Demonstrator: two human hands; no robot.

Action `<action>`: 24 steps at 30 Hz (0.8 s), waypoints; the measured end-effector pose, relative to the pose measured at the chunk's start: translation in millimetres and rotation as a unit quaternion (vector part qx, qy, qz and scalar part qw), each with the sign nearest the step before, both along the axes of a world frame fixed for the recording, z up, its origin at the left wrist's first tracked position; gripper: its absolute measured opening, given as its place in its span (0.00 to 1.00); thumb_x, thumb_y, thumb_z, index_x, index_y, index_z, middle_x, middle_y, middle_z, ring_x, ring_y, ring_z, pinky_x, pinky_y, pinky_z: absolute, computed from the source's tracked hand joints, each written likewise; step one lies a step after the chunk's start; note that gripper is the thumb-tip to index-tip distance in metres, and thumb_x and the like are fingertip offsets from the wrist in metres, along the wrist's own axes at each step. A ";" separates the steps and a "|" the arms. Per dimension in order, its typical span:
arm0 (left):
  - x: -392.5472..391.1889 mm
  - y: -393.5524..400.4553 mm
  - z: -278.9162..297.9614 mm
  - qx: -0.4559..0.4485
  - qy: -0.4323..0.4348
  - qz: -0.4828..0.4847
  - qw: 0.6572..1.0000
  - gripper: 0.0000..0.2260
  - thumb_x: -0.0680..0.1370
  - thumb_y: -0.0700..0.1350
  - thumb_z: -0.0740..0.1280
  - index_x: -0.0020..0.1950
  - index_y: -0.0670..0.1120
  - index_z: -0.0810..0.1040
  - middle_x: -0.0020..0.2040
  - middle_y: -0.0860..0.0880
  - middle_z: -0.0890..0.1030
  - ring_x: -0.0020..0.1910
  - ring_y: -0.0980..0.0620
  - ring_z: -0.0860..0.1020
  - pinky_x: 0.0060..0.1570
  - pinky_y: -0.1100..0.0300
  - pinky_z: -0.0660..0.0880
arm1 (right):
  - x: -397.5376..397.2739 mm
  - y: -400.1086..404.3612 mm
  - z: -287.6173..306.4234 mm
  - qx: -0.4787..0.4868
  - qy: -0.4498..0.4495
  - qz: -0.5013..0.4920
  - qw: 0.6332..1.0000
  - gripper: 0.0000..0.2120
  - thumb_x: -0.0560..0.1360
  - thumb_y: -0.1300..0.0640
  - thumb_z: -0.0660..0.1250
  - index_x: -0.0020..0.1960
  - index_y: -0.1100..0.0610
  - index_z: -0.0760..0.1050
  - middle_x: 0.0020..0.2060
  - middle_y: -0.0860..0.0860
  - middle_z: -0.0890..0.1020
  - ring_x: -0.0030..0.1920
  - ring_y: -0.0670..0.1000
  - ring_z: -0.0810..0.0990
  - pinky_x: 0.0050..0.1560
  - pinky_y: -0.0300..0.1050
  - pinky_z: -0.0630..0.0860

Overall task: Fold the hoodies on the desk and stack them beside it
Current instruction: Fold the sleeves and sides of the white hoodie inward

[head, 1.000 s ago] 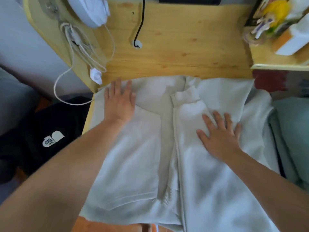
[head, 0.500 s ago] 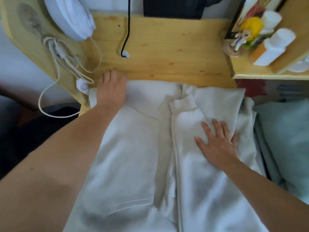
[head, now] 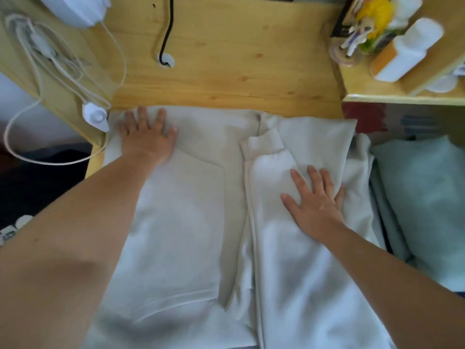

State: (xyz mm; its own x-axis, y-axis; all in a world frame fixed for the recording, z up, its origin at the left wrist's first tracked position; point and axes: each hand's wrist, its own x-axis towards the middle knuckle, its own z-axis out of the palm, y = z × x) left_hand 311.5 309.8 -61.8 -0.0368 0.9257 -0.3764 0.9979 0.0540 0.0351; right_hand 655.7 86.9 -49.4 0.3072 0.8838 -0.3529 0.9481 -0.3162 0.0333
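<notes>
A pale grey-white fleece hoodie [head: 181, 222] lay spread across the near part of the light pine desk [head: 239, 59], its far edge running along the wood and its right side spilling off the desk edge toward a pale blue-green cushion [head: 422, 202]. Both side panels were already folded inward, and a sleeve with a ribbed cuff [head: 264, 144] lay lengthwise down the right panel. The left hand [head: 146, 137] rested flat at the far left corner of the garment, fingers straight and spread, pressing the cloth and gripping nothing. The right hand [head: 317, 205] lay flat on the folded sleeve and right panel, fingers likewise extended and splayed, holding nothing. This looked like the smoothing stage of the fold: sides and sleeves in, creases being pressed out before the length was doubled over. The next move would probably call for both hands to take one end of the hoodie, lift it evenly and bring it over to the other end, keeping the tucked sleeve from sliding out and the overhanging right side from dragging the bundle off the desk. A white cord with an inline switch [head: 94, 114] hung just beside the left hand and could snag. A dark garment with a white logo [head: 15, 230] lay below the desk on the left, perhaps the stack, though that could not be told.
</notes>
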 end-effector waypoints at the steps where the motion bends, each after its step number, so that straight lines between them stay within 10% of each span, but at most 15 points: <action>1: 8.9 -13.6 2.1 0.017 -0.012 0.001 1.000 0.30 0.83 0.65 0.43 0.84 0.57 0.46 0.84 0.42 0.41 0.82 0.36 0.42 0.79 0.37 0.42 | 0.4 -1.0 -0.3 -0.001 0.003 -0.001 1.000 0.35 0.77 0.27 0.44 0.80 0.36 0.40 0.81 0.45 0.41 0.80 0.55 0.37 0.77 0.68 0.39; 9: 14.3 -316.0 23.2 0.110 -0.123 -0.132 0.977 0.27 0.84 0.59 0.55 0.82 0.55 0.59 0.84 0.40 0.53 0.82 0.34 0.51 0.78 0.37 0.52 | -34.7 -28.7 37.1 0.072 0.035 0.050 0.996 0.28 0.83 0.40 0.50 0.81 0.48 0.54 0.82 0.54 0.50 0.81 0.60 0.47 0.78 0.66 0.44; 13: -52.1 -418.8 42.8 0.082 -0.182 0.112 0.973 0.27 0.83 0.53 0.62 0.81 0.50 0.62 0.81 0.39 0.56 0.81 0.38 0.53 0.77 0.39 0.54 | -79.7 -175.3 63.3 0.260 0.221 -0.039 0.939 0.12 0.80 0.57 0.65 0.63 0.56 0.75 0.64 0.53 0.73 0.63 0.57 0.73 0.65 0.53 0.71; 15: -77.4 -440.3 45.2 0.126 -0.301 0.341 0.882 0.27 0.80 0.44 0.71 0.77 0.44 0.66 0.75 0.40 0.66 0.76 0.39 0.62 0.73 0.40 0.63 | -86.8 -252.2 61.5 0.253 0.260 -0.267 0.893 0.04 0.78 0.57 0.66 0.51 0.57 0.76 0.50 0.52 0.75 0.49 0.55 0.76 0.51 0.57 0.77; 17: -90.7 -443.7 42.0 0.080 -0.435 0.580 0.684 0.25 0.80 0.42 0.71 0.75 0.50 0.68 0.69 0.47 0.72 0.69 0.44 0.70 0.69 0.45 0.67 | -79.6 -301.1 46.3 0.220 0.271 -0.467 0.812 0.15 0.74 0.48 0.67 0.45 0.62 0.75 0.41 0.57 0.76 0.41 0.56 0.76 0.46 0.59 0.77; 19: -103.3 -440.7 32.0 0.012 -0.550 0.659 0.512 0.15 0.81 0.43 0.68 0.66 0.54 0.75 0.64 0.49 0.76 0.66 0.46 0.72 0.67 0.51 0.66 | -64.7 -322.6 29.5 0.199 0.399 -0.597 0.667 0.24 0.75 0.42 0.70 0.61 0.58 0.76 0.52 0.55 0.80 0.52 0.56 0.79 0.55 0.57 0.77; 21: -114.2 -441.8 25.0 -0.039 -0.627 0.646 0.433 0.09 0.79 0.42 0.65 0.55 0.52 0.82 0.56 0.51 0.78 0.60 0.46 0.74 0.64 0.54 0.67 | -49.6 -322.3 16.0 0.191 0.544 -0.644 0.502 0.32 0.74 0.43 0.74 0.74 0.49 0.69 0.66 0.51 0.77 0.66 0.55 0.75 0.67 0.57 0.72; 24: -112.8 -443.8 30.0 -0.037 -0.683 0.624 0.378 0.19 0.80 0.41 0.64 0.69 0.49 0.80 0.61 0.50 0.81 0.63 0.47 0.78 0.67 0.49 0.70 | -34.1 -303.2 20.1 0.204 0.624 -0.617 0.434 0.39 0.66 0.44 0.78 0.74 0.47 0.70 0.69 0.52 0.78 0.68 0.57 0.76 0.72 0.59 0.68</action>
